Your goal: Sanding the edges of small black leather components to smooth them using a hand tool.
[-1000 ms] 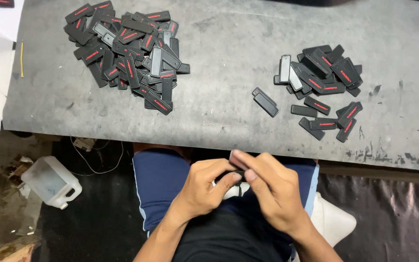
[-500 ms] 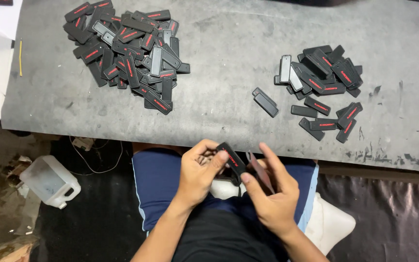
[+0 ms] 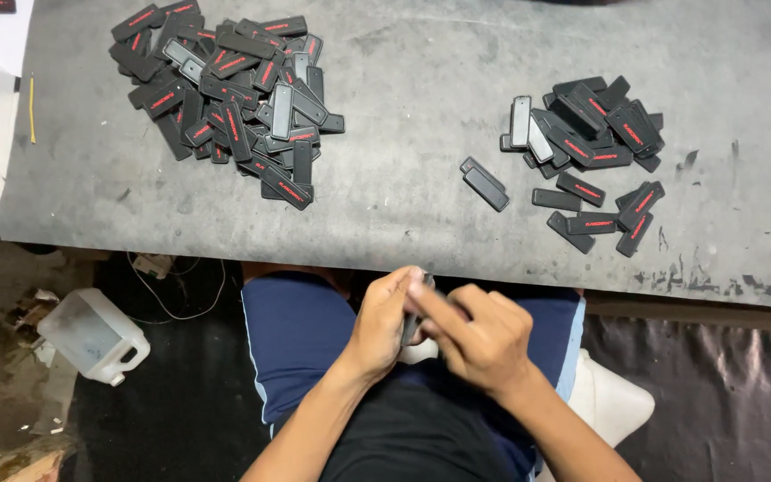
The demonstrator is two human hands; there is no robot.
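Head view, the only one, looks straight down on a person seated at a grey table (image 3: 421, 134), with both hands brought together over the lap just below the table's near edge, at about 6 o'clock in the picture. The left hand (image 3: 384, 323) curls around a small dark flat piece (image 3: 410, 323), fingers closed on it so that only a sliver shows between the hands; the right hand (image 3: 479, 335) lies against it from the 3 o'clock side, its forefinger stretched across the piece's top and the other fingers folded, so both hands are clamped on the one piece. Holding it low and close probably lets the fingers press it together firmly. On the table, a large heap of black flat pieces with red marks (image 3: 229, 98) sits at 10 o'clock, and a smaller heap (image 3: 591, 152) at 2 o'clock, well apart, as if kept sorted. A pair of pieces (image 3: 485, 183) lies just beside the smaller heap. At 8 o'clock a translucent plastic jug (image 3: 91, 335) stands on the floor; its contents cannot be made out.
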